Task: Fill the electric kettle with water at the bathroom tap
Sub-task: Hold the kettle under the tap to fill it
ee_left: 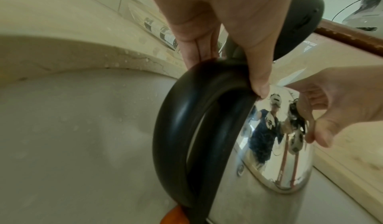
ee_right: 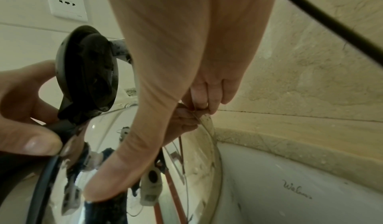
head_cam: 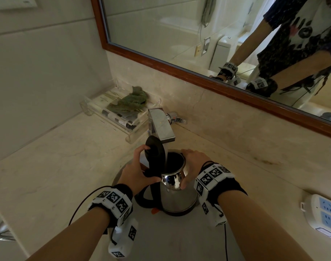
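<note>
Beige marble counter point(head_cam: 66, 166) runs round a basin point(head_cam: 179, 240), with a wood-framed mirror point(head_cam: 179, 68) on the wall behind. Standing in that basin is the steel electric kettle point(head_cam: 176, 196), its mouth directly under the square tap point(head_cam: 161, 129). The left hand point(head_cam: 137, 170) curls round the top of the black handle point(ee_left: 180, 129), a fingertip propping the raised lid point(head_cam: 154, 147) just beyond its knuckles. The right hand point(head_cam: 193, 166) wraps the kettle's shoulder, thumb pressed on the polished steel and fingers hooked over the far rim. No clear stream of water can be made out. To fill well, the kettle should probably stay upright and centred below the spout, lid held well back, while one hand frees itself for the tap lever.
</note>
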`<act>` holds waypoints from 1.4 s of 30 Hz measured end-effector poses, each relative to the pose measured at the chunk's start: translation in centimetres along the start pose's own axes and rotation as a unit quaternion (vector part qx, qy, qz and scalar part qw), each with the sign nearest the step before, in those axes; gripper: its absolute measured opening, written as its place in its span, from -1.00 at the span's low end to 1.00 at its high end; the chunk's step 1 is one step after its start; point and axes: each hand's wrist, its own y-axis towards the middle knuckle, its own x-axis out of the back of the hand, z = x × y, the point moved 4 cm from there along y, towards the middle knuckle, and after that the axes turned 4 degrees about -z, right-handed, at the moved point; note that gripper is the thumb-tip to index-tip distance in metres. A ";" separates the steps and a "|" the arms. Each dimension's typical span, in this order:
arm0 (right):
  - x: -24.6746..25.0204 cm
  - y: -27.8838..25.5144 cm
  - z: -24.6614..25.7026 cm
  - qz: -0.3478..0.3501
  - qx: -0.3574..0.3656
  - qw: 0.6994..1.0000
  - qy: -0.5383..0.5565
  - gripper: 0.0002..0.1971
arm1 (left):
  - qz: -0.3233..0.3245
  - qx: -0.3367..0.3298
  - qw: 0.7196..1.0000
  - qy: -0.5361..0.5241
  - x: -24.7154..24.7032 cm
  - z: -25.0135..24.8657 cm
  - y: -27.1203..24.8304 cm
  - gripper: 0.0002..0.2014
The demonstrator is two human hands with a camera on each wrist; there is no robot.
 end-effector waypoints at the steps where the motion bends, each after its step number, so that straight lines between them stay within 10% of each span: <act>1: 0.0 0.0 0.0 0.000 0.001 1.000 0.000 0.00 | 0.001 -0.001 1.000 -0.001 0.0 0.0 0.0 -0.07; 42: 0.2 0.5 -0.1 0.023 0.004 0.999 -0.028 0.03 | 0.000 0.003 1.000 -0.009 -0.3 0.3 0.0 -0.07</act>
